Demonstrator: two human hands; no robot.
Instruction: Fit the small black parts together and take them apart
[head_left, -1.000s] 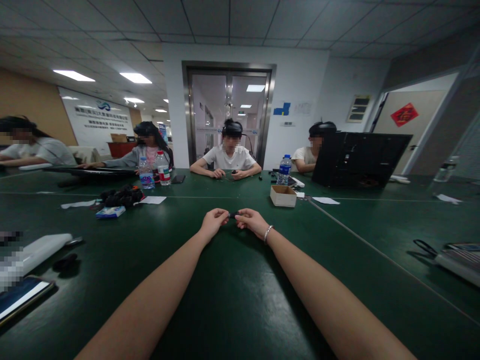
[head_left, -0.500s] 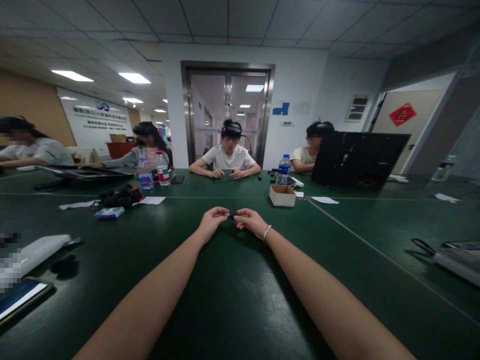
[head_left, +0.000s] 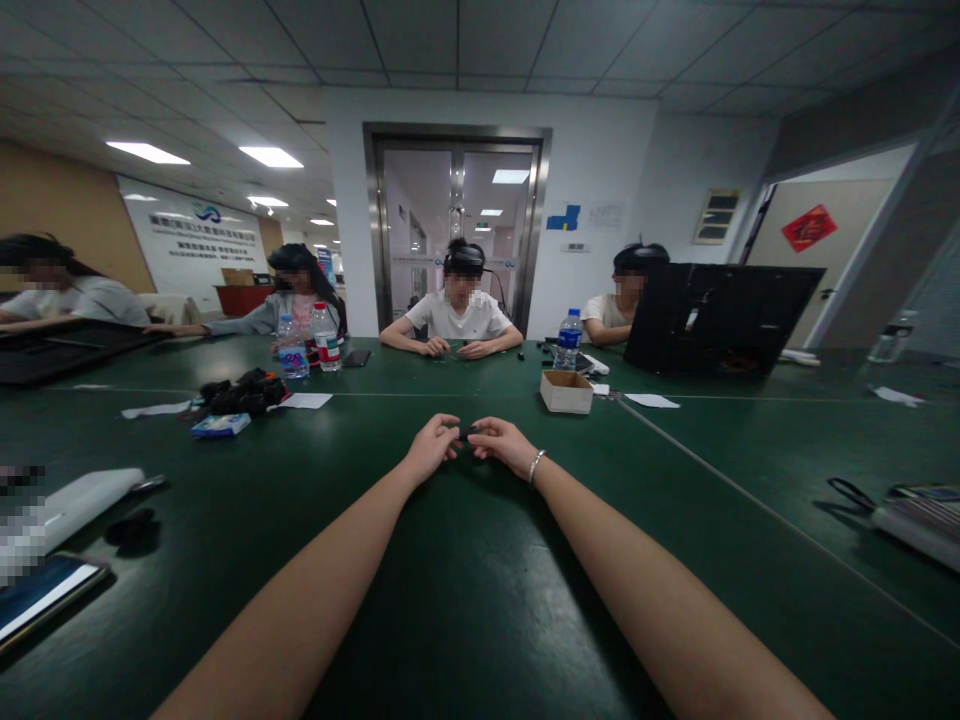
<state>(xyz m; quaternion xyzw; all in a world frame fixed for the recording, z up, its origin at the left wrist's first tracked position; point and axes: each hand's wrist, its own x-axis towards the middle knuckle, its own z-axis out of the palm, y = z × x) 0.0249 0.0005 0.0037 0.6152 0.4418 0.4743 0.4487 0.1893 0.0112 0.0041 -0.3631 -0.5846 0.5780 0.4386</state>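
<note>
My left hand (head_left: 433, 446) and my right hand (head_left: 505, 443) meet fingertip to fingertip over the dark green table (head_left: 480, 560), arms stretched out. Between the fingers of both hands sits a small black object (head_left: 466, 432), mostly hidden by the fingers. A silver bracelet (head_left: 534, 465) circles my right wrist.
A small cardboard box (head_left: 567, 391) stands beyond my right hand, a pile of black parts (head_left: 241, 392) and a blue packet (head_left: 219, 425) to the left. Water bottles (head_left: 309, 345), a black laptop (head_left: 716, 318), scissors (head_left: 851, 492). Several people sit around the far side.
My hands stay pinched on the small black object with only slight finger shifts. At far left a person's black flat item has moved left.
</note>
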